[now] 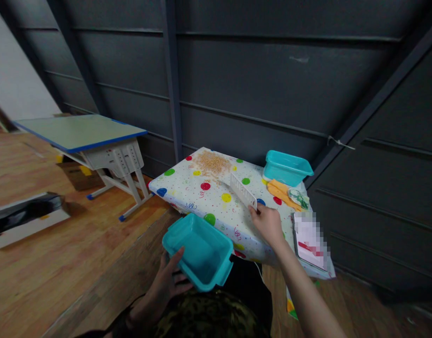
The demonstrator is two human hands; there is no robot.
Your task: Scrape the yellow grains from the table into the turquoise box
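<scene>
My left hand (170, 277) grips the near end of an empty teal plastic container (200, 249), held below the near edge of the small table (187, 195) with a white, coloured-dot cloth. My right hand (268, 225) is closed on one end of a white ridged plastic strip (243, 190) that lies slanted across the tabletop. Beyond the strip's far end is a scattered pile of small tan grains (212, 164) near the table's far edge.
A second teal container (288, 166) stands at the table's back right, beside orange cloths (281, 192) and a small clear packet (299, 197). A tablet or booklet (309, 241) lies at the right edge. A blue-edged desk (82, 134) stands left; dark panelled wall behind.
</scene>
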